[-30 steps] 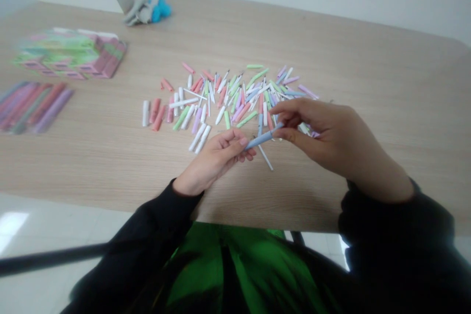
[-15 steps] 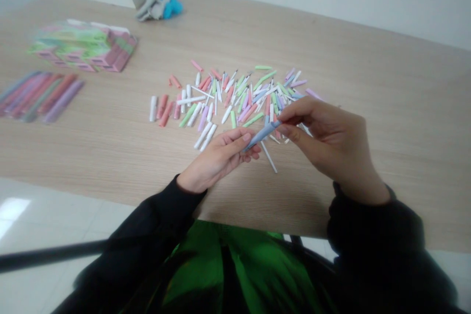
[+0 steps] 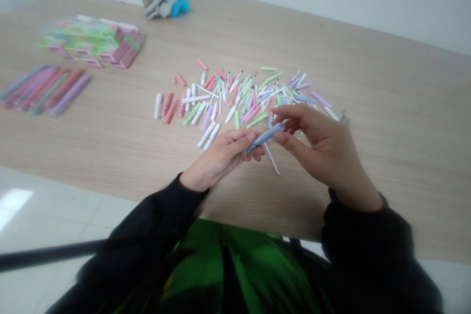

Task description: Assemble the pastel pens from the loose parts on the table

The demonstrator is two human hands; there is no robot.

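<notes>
1. Far left: a bundle of coloured pens (image 3: 61,91) lies flat, with the stacked packs (image 3: 123,54) just behind it; both well apart from the hands.
2. Left of centre: two white pieces (image 3: 212,137) lie side by side on the table (image 3: 121,152), just beyond the left wrist.
3. Left hand (image 3: 228,154): closed, thumb pressing the blue barrel (image 3: 265,137) against the fingers. The hold appears adequate; it should stay firm without squeezing, so the barrel cannot roll.
4. Blue barrel: held above the table, tilted, its upper end towards the right hand. Its contents cannot be told. Advised: keep that end exposed and the angle steady – any joining or pulling should run straight along the barrel.
5. Just below it: a white rod (image 3: 272,159) lies on the table; sleeves and fingers should avoid sweeping it.
6. Right hand (image 3: 320,149): partly open, thumb and forefinger parted about the barrel's upper end. Contact cannot be confirmed – a light fingertip approach is recommended.
</notes>
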